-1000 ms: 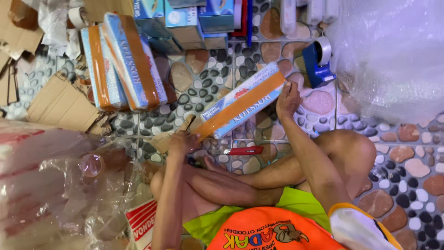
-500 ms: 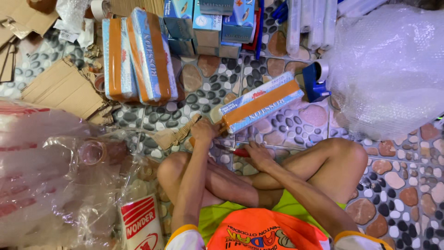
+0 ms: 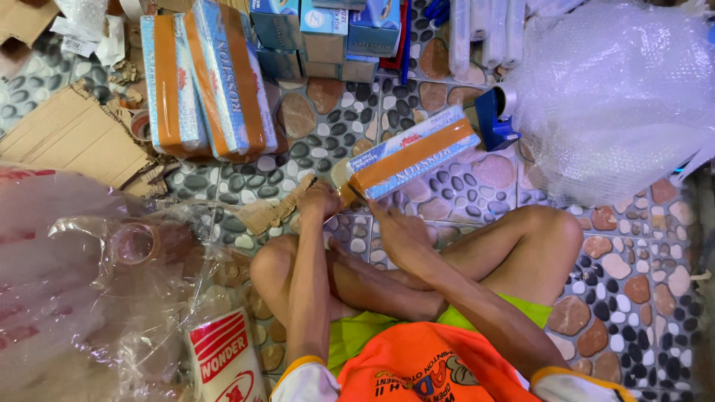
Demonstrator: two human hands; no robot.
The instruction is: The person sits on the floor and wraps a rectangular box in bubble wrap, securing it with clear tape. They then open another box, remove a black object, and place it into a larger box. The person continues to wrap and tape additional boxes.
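The right hand point(image 3: 398, 232), which a second ago was resting up on the far end of the long blue-and-orange taped box point(image 3: 414, 152), is now sitting low at the near end, just beside the left hand point(image 3: 320, 199). The box itself is lying slantwise on the pebble-tile floor point(image 3: 462, 195), much as before, its far end almost touching the blue tape dispenser point(image 3: 493, 119).

Counting what is lying about: one long box in front of the person, two more wrapped blue-and-orange packages point(image 3: 205, 82) leaning side by side further off, one tape dispenser, one big bundle of bubble wrap point(image 3: 618, 97) to the right, and one flat cardboard sheet point(image 3: 71, 134) to the left. The small blue cartons point(image 3: 328, 33) stacked behind are partly cut off, so I cannot count them.

The left hand is curling shut around the near corner of the box, next to a torn scrap of cardboard point(image 3: 272, 212). The right hand is lying half-open, fingers loosely bent, its fingertips touching the box's lower edge; whether it is pinching anything I cannot tell.
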